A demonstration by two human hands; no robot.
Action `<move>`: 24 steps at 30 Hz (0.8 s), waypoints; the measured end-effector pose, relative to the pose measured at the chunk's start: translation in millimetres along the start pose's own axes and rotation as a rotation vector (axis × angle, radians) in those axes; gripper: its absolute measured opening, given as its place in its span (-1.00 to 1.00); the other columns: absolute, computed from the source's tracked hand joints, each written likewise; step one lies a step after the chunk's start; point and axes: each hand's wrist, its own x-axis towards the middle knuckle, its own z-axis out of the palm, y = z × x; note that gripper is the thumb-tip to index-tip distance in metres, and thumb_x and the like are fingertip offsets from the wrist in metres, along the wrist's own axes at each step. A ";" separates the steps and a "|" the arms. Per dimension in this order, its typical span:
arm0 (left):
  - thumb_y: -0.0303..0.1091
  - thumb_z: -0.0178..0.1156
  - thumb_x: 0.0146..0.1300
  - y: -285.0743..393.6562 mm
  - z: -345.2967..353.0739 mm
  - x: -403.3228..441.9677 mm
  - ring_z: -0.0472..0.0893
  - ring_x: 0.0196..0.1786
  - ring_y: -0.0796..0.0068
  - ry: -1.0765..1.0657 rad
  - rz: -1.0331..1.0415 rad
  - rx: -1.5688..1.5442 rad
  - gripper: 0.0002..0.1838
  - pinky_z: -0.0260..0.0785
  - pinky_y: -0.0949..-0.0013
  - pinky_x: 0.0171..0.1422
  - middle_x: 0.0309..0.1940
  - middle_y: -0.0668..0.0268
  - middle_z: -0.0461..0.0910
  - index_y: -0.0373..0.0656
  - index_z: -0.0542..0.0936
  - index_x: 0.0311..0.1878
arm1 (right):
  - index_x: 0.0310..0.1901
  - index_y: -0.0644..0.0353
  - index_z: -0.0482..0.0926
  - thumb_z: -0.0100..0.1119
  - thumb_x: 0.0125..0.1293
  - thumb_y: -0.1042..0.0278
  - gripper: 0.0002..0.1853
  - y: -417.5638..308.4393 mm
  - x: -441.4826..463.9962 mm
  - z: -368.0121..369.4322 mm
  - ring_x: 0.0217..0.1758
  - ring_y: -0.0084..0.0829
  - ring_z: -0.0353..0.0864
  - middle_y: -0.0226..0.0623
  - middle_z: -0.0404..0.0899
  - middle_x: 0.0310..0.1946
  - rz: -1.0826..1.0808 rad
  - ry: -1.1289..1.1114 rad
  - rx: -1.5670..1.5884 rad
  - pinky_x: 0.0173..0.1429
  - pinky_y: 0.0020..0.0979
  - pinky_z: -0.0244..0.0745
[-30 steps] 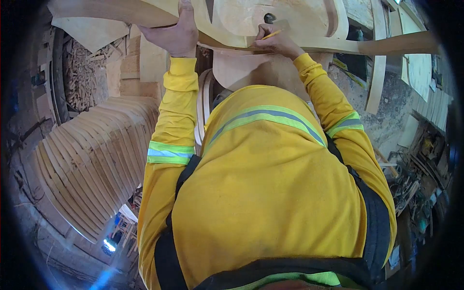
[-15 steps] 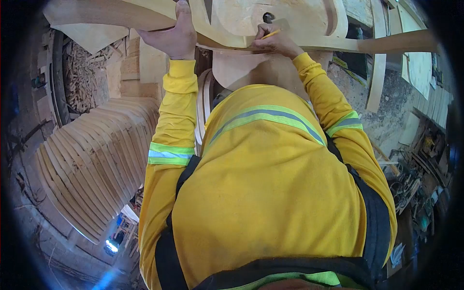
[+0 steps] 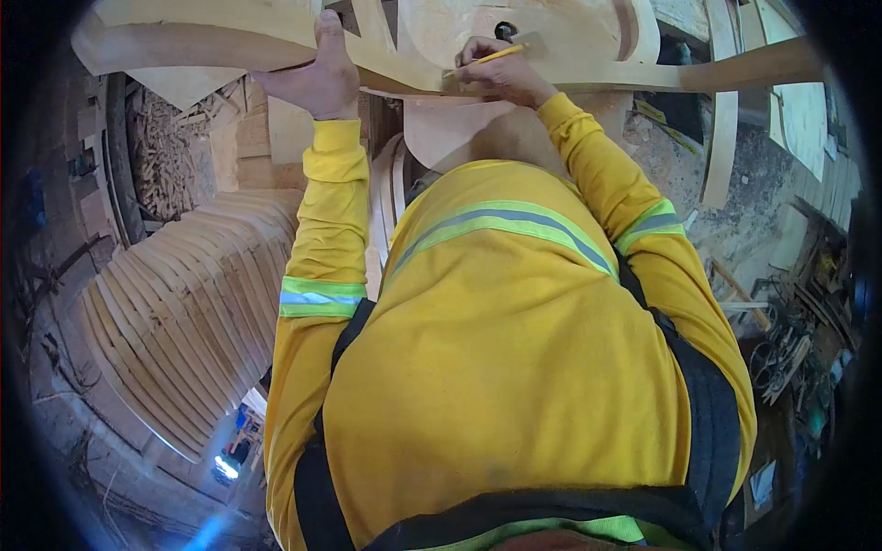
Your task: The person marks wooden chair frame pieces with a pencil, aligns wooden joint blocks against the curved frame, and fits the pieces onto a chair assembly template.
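Note:
A long curved wooden piece (image 3: 197, 46) stretches across the top of the view, its right end (image 3: 758, 72) reaching far over. My left hand (image 3: 317, 83) grips its near edge, thumb laid over the upper face and most fingers hidden beneath. In my right hand (image 3: 505, 78) is a yellow pencil (image 3: 501, 55), pinched between the fingers. That hand rests by the edge of the wood, near the middle of the span. Just beyond it lies a broad pale wooden panel (image 3: 450, 28) with a small dark round object (image 3: 505, 31) on it.
A row of several curved wooden slats (image 3: 175, 312) stands at the left. Behind it are wood offcuts (image 3: 161, 151). A rounded panel (image 3: 450, 133) lies between the workpiece and my body. Scrap and debris (image 3: 799, 340) are piled at the right.
My right hand has shifted left along the wooden piece, and the pencil shows more of its length. My left hand keeps its grip; the view has shifted slightly.

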 end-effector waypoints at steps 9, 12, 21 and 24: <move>-0.54 0.49 0.00 7.8 9.8 5.2 0.60 -0.10 0.35 0.007 -0.136 -0.126 -0.39 0.54 0.25 0.06 -0.03 0.14 0.55 -0.40 0.43 0.13 | -0.42 0.14 0.53 0.41 0.24 0.42 -0.80 7.9 11.9 0.3 -0.37 -0.68 0.57 -0.48 0.60 -0.45 0.106 -0.130 0.071 -0.19 -0.57 0.51; -0.57 0.46 0.03 2.0 9.8 7.0 0.64 -0.09 0.32 0.006 -0.077 -0.086 -0.46 0.59 0.24 0.02 -0.03 0.12 0.58 -0.41 0.48 0.10 | -0.43 0.14 0.52 0.42 0.24 0.42 -0.79 -5.1 6.5 5.0 -0.34 -0.66 0.61 -0.46 0.64 -0.42 0.101 -0.150 0.133 -0.18 -0.56 0.52; -0.59 0.43 0.06 -2.3 8.2 10.4 0.65 -0.12 0.29 -0.032 -0.065 0.013 -0.48 0.60 0.24 -0.02 -0.07 0.11 0.60 -0.41 0.48 0.11 | -0.44 0.15 0.52 0.45 0.21 0.44 -0.77 10.2 13.3 2.6 -0.28 -0.62 0.68 -0.38 0.71 -0.38 0.067 -0.156 0.079 -0.12 -0.54 0.58; -0.53 0.47 0.04 3.6 13.0 9.8 0.62 -0.13 0.32 0.000 -0.105 -0.027 -0.45 0.57 0.26 0.01 -0.06 0.12 0.58 -0.41 0.45 0.10 | -0.46 0.15 0.51 0.46 0.21 0.44 -0.76 10.1 11.1 4.9 -0.28 -0.62 0.68 -0.38 0.70 -0.40 0.109 -0.117 0.110 -0.13 -0.54 0.58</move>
